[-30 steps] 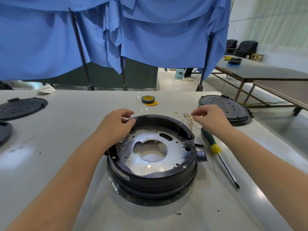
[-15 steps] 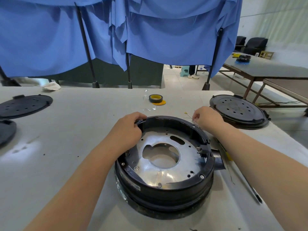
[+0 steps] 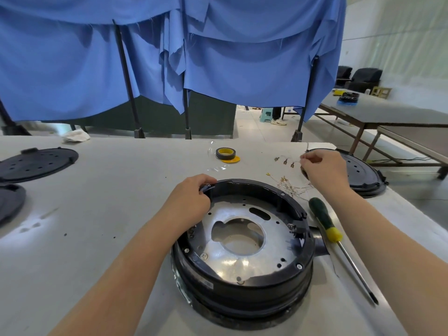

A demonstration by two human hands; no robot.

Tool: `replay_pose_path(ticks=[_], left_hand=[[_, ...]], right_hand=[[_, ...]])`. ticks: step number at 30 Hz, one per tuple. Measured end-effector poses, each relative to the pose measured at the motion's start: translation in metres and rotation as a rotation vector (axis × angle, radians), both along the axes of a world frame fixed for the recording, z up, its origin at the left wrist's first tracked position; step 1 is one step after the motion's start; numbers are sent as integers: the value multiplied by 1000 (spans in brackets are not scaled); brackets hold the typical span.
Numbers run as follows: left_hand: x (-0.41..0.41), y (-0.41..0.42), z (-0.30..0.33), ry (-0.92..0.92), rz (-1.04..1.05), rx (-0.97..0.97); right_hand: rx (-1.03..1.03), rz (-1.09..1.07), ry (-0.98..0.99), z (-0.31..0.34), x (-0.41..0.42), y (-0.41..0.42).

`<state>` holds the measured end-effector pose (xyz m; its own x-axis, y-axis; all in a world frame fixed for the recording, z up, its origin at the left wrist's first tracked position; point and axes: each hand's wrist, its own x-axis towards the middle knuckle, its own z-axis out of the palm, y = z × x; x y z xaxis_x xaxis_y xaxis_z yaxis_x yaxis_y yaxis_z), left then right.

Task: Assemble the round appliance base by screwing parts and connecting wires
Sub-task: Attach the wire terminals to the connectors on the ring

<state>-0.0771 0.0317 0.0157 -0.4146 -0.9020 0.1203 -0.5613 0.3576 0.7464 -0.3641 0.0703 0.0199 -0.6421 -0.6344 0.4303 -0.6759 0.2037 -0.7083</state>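
Observation:
A round black appliance base (image 3: pixel 244 282) with a silver metal plate (image 3: pixel 244 260) inside sits on the white table in front of me. My left hand (image 3: pixel 189 202) grips its far-left rim. My right hand (image 3: pixel 322 168) is raised beyond the base and pinches a thin wire set (image 3: pixel 286 162) with small metal terminals that dangle to the left. A loose bundle of more wires (image 3: pixel 291 184) lies on the table just behind the base. A green and yellow screwdriver (image 3: pixel 327 221) lies to the right of the base.
A tape roll (image 3: pixel 226 154) stands at the table's back middle. Black round covers lie at the left (image 3: pixel 36 163), the far left edge (image 3: pixel 9 202) and behind my right hand (image 3: pixel 363 173). Blue curtains hang behind; other tables stand at the right.
My right hand rose from the wire bundle and moved back and right, lifting a wire set clear of the pile. My left hand stayed on the base's rim.

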Motion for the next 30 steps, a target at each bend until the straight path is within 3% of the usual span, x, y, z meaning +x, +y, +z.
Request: replay_pose_path(ticks=[5, 7, 15, 18, 25, 30], left_hand=[[-1, 4, 6, 31, -11, 30], [-1, 5, 8, 45, -6, 42], [6, 10, 27, 144, -51, 193], [14, 13, 42, 192, -155, 218], [27, 18, 63, 272, -225, 335], [28, 22, 62, 156, -287, 295]], right_hand=[[-197, 176, -485, 27, 16, 34], [-194, 253, -585, 39, 27, 47], [77, 596, -728, 58, 78, 69], [146, 685, -788, 52, 93, 67], [206, 757, -822, 41, 105, 65], [224, 771, -806, 38, 108, 64]])
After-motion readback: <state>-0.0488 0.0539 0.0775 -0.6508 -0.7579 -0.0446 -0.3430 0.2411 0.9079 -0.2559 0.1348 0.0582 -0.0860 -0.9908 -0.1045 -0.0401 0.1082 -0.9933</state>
